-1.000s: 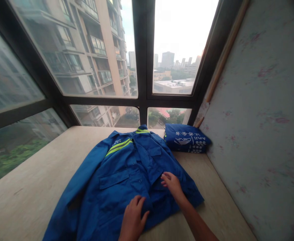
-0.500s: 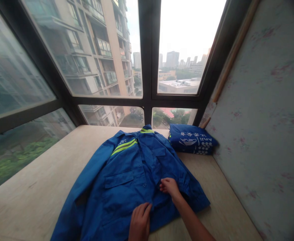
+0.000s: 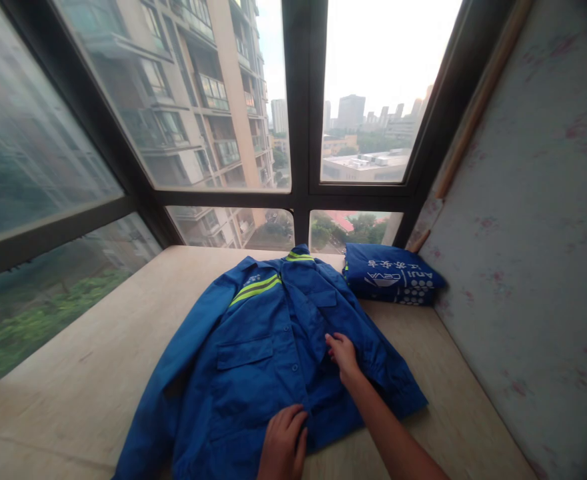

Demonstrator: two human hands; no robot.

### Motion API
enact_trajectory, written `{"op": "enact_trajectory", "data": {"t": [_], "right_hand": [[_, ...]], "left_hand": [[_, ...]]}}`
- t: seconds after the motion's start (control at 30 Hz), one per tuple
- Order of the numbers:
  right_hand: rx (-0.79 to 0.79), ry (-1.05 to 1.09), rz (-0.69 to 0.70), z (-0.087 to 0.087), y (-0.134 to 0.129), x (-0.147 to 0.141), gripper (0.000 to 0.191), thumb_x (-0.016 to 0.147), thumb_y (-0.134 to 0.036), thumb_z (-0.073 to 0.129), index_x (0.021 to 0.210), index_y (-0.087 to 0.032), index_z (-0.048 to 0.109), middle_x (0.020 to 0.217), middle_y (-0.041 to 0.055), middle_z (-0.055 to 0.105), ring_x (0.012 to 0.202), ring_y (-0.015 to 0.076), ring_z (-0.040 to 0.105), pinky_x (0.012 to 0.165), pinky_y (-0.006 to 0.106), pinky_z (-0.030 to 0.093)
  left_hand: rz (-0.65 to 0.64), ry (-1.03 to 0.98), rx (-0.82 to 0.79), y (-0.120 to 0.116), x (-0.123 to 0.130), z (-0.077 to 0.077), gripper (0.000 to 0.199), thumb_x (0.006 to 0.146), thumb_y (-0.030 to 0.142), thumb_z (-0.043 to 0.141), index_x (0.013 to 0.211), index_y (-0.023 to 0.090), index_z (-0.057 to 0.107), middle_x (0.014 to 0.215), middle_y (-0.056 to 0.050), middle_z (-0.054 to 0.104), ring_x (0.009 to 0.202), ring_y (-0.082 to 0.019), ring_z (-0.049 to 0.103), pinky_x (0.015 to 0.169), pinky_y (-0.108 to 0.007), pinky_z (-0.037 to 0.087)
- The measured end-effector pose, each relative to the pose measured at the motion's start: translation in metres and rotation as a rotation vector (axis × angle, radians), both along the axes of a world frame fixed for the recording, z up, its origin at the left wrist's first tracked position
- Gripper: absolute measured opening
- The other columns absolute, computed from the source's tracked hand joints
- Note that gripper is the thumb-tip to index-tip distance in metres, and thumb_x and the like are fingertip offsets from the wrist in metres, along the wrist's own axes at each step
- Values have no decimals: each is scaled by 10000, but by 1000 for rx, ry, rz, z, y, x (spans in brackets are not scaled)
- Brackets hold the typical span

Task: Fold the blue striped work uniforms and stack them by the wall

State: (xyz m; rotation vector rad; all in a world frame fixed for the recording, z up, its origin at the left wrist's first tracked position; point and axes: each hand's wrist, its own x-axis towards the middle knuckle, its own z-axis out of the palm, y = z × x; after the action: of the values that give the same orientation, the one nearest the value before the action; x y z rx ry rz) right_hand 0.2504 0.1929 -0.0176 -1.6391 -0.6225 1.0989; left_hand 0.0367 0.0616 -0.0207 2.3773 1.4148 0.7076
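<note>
A blue work jacket [image 3: 246, 380] with yellow-green reflective stripes lies front up, collar toward the window, its sleeves spread to the sides. My left hand [image 3: 284, 440] rests on the lower front near the hem, fingers a little apart and thumb off to the side. Farther up, my right hand [image 3: 342, 355] pinches the loose edge of the right-hand front panel, which is lifted and folded partly back. Buttons show along the other front edge. Parts of the hem are hidden under my left hand.
Behind the jacket on the right, a folded blue garment [image 3: 391, 273] with white lettering sits against the patterned wall [image 3: 518, 280]. Dark window frames [image 3: 301, 133] border the pale ledge [image 3: 73, 373] at the back and left.
My right hand has moved up along the jacket, drawing the front panel's edge with it. My left hand's fingers have loosened and spread on the lower front. The view has shifted slightly.
</note>
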Motion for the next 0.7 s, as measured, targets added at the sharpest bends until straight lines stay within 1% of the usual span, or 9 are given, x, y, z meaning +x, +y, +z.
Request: {"op": "enact_trajectory", "data": {"t": [0.1, 0.17, 0.23, 0.3, 0.37, 0.47, 0.53, 0.63, 0.7], "right_hand": [[71, -193, 11, 4, 11, 5, 487, 746, -341, 684, 1189, -149, 621, 1150, 127, 684, 1010, 254, 653, 868, 324, 510], [84, -385, 103, 4, 15, 4, 488, 750, -313, 680, 1206, -148, 631, 1208, 136, 659, 1127, 277, 601, 978, 336, 450], [64, -566, 222, 2, 15, 1, 410, 753, -307, 680, 1133, -154, 676, 1084, 123, 697, 1100, 287, 609, 978, 340, 440], [40, -664, 300, -1, 12, -3, 281, 751, -309, 685, 997, -177, 718, 957, 98, 709, 1030, 281, 629, 949, 334, 446], [32, -686, 314, -3, 9, -6, 219, 750, -318, 690, 921, -186, 727, 998, 105, 703, 1048, 286, 619, 956, 333, 436], [22, -723, 316, -4, 7, -7, 343, 796, -375, 654, 1067, -170, 704, 1137, 137, 674, 1137, 305, 582, 979, 348, 418], [10, -728, 334, -2, 7, -8, 402, 815, -408, 635, 1132, -165, 683, 1056, 125, 698, 1075, 295, 614, 936, 345, 437], [-6, -728, 382, 1, 6, -11, 323, 778, -438, 676, 984, -194, 721, 899, 83, 710, 942, 266, 652, 855, 320, 455], [-14, -732, 390, 4, 4, -14, 271, 741, -447, 711, 871, -209, 721, 940, 84, 711, 984, 267, 644, 868, 314, 446]], "left_hand": [[16, -36, -51, 1, 1, 2, 284, 911, 222, 508, 1109, 239, 711, 1145, -113, 717, 1051, -248, 683, 900, -379, 574], [27, -52, -77, 1, 2, 3, 284, 897, 200, 513, 1098, 234, 710, 1145, -114, 711, 1056, -249, 675, 901, -384, 569], [33, -68, -105, 1, 3, 4, 285, 887, 185, 514, 1092, 228, 708, 1150, -114, 704, 1061, -249, 668, 904, -388, 563], [36, -86, -140, 1, 3, 6, 286, 883, 180, 513, 1090, 228, 705, 1158, -110, 697, 1063, -245, 660, 911, -390, 555], [41, -104, -177, 0, 4, 8, 288, 885, 177, 506, 1089, 233, 702, 1166, -104, 690, 1067, -241, 653, 918, -391, 545], [56, -128, -217, -1, 5, 12, 296, 888, 167, 485, 1082, 234, 699, 1165, -102, 682, 1074, -243, 640, 927, -402, 529], [69, -142, -228, -1, 7, 14, 296, 885, 162, 474, 1066, 226, 700, 1154, -107, 680, 1068, -249, 637, 921, -412, 525], [85, -167, -238, -1, 9, 15, 294, 882, 170, 467, 1050, 218, 704, 1131, -118, 683, 1049, -257, 640, 904, -424, 526], [90, -190, -243, -1, 9, 14, 293, 880, 183, 468, 1045, 218, 708, 1120, -123, 687, 1041, -260, 645, 899, -429, 529]]}}
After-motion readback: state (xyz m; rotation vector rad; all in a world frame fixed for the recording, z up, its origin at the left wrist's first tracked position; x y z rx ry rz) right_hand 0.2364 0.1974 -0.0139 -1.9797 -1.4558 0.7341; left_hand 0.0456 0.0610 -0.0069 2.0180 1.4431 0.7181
